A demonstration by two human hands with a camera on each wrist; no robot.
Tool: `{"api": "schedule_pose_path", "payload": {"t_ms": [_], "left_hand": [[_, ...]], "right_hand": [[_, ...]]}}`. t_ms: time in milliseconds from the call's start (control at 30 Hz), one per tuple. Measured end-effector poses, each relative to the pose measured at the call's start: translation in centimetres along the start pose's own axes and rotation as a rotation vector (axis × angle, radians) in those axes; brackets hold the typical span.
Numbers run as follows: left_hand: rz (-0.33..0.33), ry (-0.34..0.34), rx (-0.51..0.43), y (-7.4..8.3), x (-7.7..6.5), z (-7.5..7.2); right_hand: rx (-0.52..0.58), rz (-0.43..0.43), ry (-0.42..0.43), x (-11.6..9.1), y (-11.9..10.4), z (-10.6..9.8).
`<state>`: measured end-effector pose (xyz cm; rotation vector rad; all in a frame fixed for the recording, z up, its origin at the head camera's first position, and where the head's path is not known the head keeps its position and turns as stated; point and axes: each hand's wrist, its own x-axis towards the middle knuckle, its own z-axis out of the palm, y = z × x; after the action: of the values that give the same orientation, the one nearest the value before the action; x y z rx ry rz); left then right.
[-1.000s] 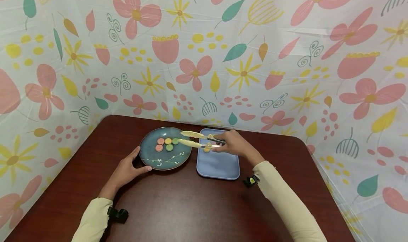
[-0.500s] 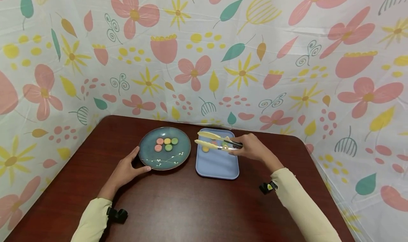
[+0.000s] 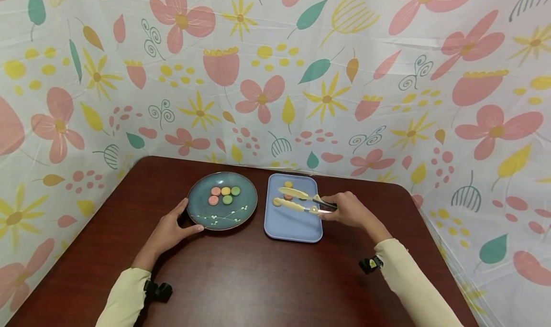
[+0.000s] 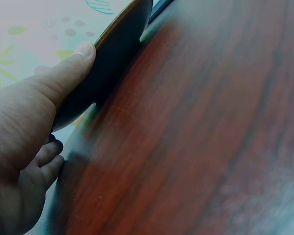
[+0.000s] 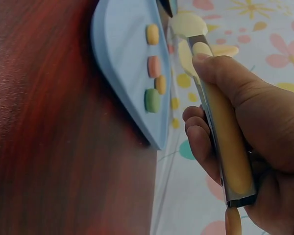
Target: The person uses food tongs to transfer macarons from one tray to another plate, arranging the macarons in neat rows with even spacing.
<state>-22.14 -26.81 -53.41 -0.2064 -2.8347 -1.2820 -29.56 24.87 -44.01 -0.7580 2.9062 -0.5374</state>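
teal blossom-patterned plate (image 3: 200,200), blue tray (image 3: 293,227), pale-yellow tongs (image 3: 297,193)

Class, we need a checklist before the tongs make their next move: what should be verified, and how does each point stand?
1. Right hand gripping the tongs: ok.
2. Four macarons available on the tray: ok.
3. One pinched by the tongs: not ok; they stand apart.
4. Left hand on the rim of the plate: ok.
5. Bare room beside the plate's five macarons: ok.
6. Tongs centred over a tray macaron: cannot tell.
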Motion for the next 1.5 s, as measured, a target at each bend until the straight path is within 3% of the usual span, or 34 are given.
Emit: {"api": "schedule_pose_path", "payload": {"t_ms": [667, 1500], "left_hand": [[-0.004, -0.001, 0.008, 0.0, 0.0, 0.1], [0.003, 0.003, 0.005, 0.1, -0.1, 0.0]], "right_hand": [[0.057, 0.043, -0.03, -0.2, 0.9, 2.3], [0.042, 0.03, -0.023, -0.2, 1.1, 2.9]]}}
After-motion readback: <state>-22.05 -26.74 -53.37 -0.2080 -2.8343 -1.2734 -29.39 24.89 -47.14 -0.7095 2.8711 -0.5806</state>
